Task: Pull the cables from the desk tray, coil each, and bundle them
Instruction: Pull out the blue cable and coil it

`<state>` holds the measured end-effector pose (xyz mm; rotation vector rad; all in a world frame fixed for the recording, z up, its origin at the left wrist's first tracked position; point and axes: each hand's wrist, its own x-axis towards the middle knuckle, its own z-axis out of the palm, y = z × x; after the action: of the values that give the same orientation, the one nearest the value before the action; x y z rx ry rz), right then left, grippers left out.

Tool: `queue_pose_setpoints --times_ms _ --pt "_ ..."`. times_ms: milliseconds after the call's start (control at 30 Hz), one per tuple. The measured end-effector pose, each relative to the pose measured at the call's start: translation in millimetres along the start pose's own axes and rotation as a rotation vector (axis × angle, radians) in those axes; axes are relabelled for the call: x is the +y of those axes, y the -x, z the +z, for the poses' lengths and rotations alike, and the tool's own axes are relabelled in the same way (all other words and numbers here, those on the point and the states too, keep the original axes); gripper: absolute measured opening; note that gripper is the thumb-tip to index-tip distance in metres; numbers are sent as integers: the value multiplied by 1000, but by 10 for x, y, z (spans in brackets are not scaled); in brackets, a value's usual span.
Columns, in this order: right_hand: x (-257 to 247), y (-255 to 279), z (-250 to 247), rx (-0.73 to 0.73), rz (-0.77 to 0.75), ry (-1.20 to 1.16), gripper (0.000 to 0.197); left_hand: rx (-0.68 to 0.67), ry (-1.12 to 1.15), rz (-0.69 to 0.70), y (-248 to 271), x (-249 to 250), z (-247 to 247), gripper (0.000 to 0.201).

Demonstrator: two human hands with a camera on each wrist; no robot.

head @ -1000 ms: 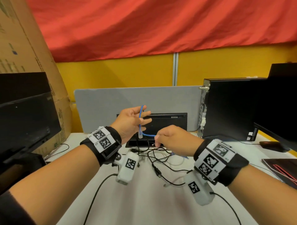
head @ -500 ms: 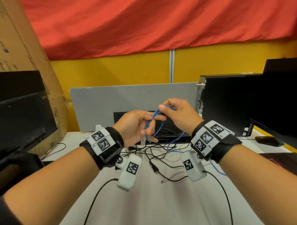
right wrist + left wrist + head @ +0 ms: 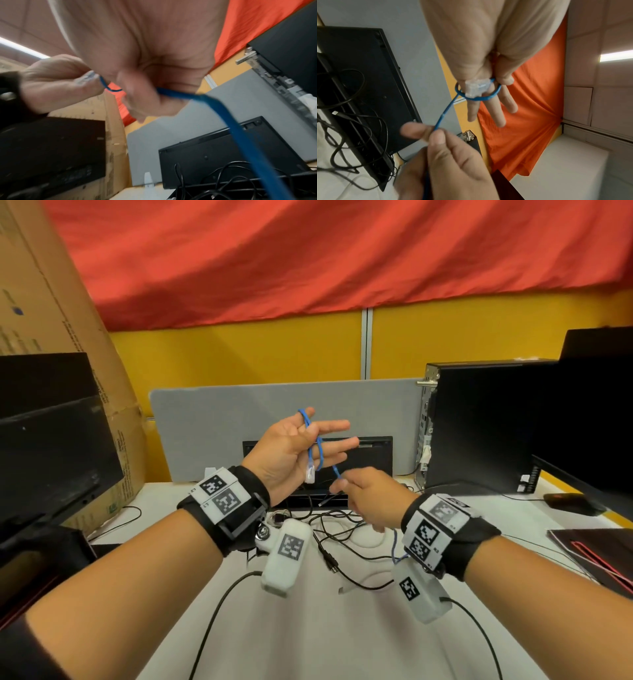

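Note:
A thin blue cable (image 3: pixel 320 451) loops round the straight fingers of my left hand (image 3: pixel 327 428), held palm up above the desk. The left wrist view shows that thumb pinning the loop (image 3: pixel 479 98) beside the cable's clear plug (image 3: pixel 476 88). Just below, my right hand (image 3: pixel 342 484) pinches the same cable between thumb and forefinger; its tail (image 3: pixel 240 135) runs down past the wrist. A tangle of black cables (image 3: pixel 329 542) lies on the white desk before the black desk tray (image 3: pixel 373 453).
A grey divider (image 3: pixel 239 412) stands behind the tray. A black PC tower (image 3: pixel 479 422) and a monitor (image 3: pixel 599 405) are at the right, with a mouse (image 3: pixel 568 503). At the left stand a monitor (image 3: pixel 51 440) and a cardboard box (image 3: pixel 51 302).
My right hand has dropped from beside the left fingertips to below the left palm, drawing the blue cable down. The left fingers have straightened with the loop round them.

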<state>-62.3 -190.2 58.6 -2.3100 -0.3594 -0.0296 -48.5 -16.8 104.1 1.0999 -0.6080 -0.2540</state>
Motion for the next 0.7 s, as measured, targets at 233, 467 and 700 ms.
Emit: queue_pose_setpoints --times_ms 233,467,700 --pt "-349 145 -89 -36 -167 120 37 84 -362 -17 -36 -55 -197 64" --pt "-577 138 -355 14 -180 -35 29 -2 -471 -196 45 -59 -131 39" --pt "-468 -46 -462 290 -305 -102 22 -142 -228 -356 138 16 -82 44"
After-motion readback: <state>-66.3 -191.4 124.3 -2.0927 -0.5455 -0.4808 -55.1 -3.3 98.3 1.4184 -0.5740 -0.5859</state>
